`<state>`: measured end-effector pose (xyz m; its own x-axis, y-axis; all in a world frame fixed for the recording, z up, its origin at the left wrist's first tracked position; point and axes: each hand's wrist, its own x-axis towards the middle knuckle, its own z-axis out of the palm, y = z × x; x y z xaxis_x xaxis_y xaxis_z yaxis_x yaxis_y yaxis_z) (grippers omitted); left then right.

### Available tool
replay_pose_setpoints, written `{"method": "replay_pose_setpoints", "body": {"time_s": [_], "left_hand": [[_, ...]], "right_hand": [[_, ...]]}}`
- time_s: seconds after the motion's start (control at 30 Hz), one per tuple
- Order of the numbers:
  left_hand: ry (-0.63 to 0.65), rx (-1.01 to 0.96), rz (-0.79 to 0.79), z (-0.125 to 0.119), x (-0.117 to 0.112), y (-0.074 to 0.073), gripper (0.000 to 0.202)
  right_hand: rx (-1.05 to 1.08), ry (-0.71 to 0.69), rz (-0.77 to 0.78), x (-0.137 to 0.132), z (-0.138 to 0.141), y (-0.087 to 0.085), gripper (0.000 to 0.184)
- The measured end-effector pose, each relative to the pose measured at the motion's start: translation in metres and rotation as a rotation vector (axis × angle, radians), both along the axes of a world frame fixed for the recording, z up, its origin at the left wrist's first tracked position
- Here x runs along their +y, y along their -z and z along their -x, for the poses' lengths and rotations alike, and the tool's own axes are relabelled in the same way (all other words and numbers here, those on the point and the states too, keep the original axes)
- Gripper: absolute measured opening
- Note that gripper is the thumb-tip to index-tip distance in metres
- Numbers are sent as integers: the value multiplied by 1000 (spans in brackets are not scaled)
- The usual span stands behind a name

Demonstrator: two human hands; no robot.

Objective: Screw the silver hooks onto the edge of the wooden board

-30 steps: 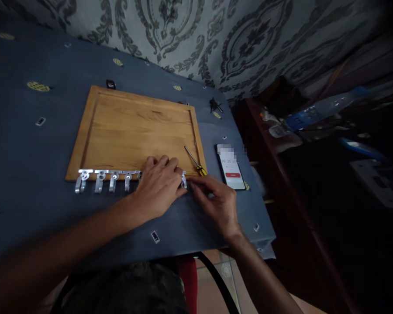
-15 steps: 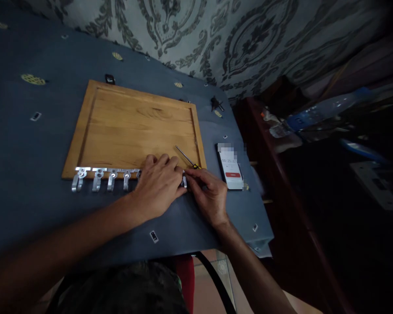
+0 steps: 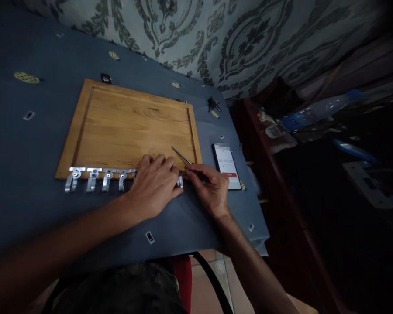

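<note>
Nearest the camera, dark patterned clothing [image 3: 127, 288] and a strip of red seat [image 3: 183, 272] are seen below the table edge. Both forearms are stretched forward over a dark blue tablecloth [image 3: 36, 144] dotted with small yellow ovals and white tags.

The left hand [image 3: 155, 185] is laid palm down, fingers loosely spread and slightly bent, over the right-hand part of a long silver metal hook rail [image 3: 94, 176]. Nothing is clasped by it; the rail is only covered and pressed. The rail is set along the near edge of a rectangular light-brown wooden board [image 3: 131, 126] with a raised rim. Its flat strip lies on the wood and its curved hooks reach down onto the cloth. Four hooks, each below a round hole, are visible left of the hand, and one more shows between the two hands.

The right hand [image 3: 209, 187] is closed around a slim screwdriver [image 3: 180, 155]. The handle is hidden in the fist, and only the bright shaft is seen, slanting away to the left over the board's near right corner.

A black smartphone [image 3: 227, 165] with a lit white screen (a red bar low on it) lies just right of the board, beside the right hand. Farther off, a small dark object [image 3: 212, 104] rests near the table's far corner. Behind everything a grey cloth with dark ornaments [image 3: 183, 30] is hung.
</note>
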<state>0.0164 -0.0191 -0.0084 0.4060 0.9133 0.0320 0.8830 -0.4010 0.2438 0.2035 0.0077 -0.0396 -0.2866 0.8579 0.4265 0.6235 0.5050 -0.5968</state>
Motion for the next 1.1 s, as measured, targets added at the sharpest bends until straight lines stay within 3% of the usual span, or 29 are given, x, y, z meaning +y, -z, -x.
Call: {"method": "replay_pose_setpoints", "body": {"time_s": [0.27,0.67,1.1], "left_hand": [[10,-10,-52,1,-1,4,30],[11,-5,-46,0,-1,3,30],[5,-17,-19,0,0,3,30]], "right_hand": [[-153,-122,-24,-9,-1,-2,16],[-269,-284,46,3,-5,-15,16],[-241,-359,106,10,-3,-19,21]]}}
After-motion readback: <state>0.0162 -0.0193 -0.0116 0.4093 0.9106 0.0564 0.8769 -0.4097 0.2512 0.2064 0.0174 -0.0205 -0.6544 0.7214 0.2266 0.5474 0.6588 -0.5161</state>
